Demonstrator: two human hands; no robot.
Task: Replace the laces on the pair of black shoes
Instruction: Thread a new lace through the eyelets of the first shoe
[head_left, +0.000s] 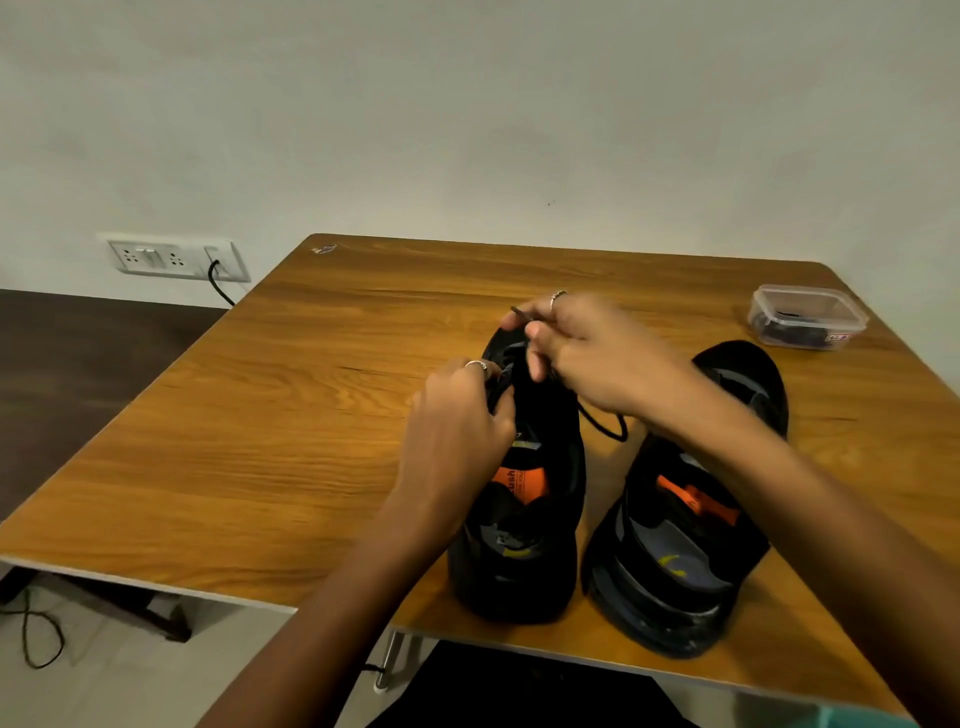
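Two black shoes with orange insoles stand side by side on the wooden table (260, 415), toes pointing away from me. My left hand (457, 421) grips the left edge of the left shoe (524, 519) near its eyelets. My right hand (587, 348) pinches the tip of a black lace (605, 426) above that shoe's toe; the lace loops down between the two shoes. The right shoe (685, 540) stands untouched under my right forearm.
A clear plastic box (808, 317) holding dark items sits at the table's far right corner. A wall socket panel (174, 257) with a black cable plugged in is at the left. The table's near edge is close to the shoes' heels.
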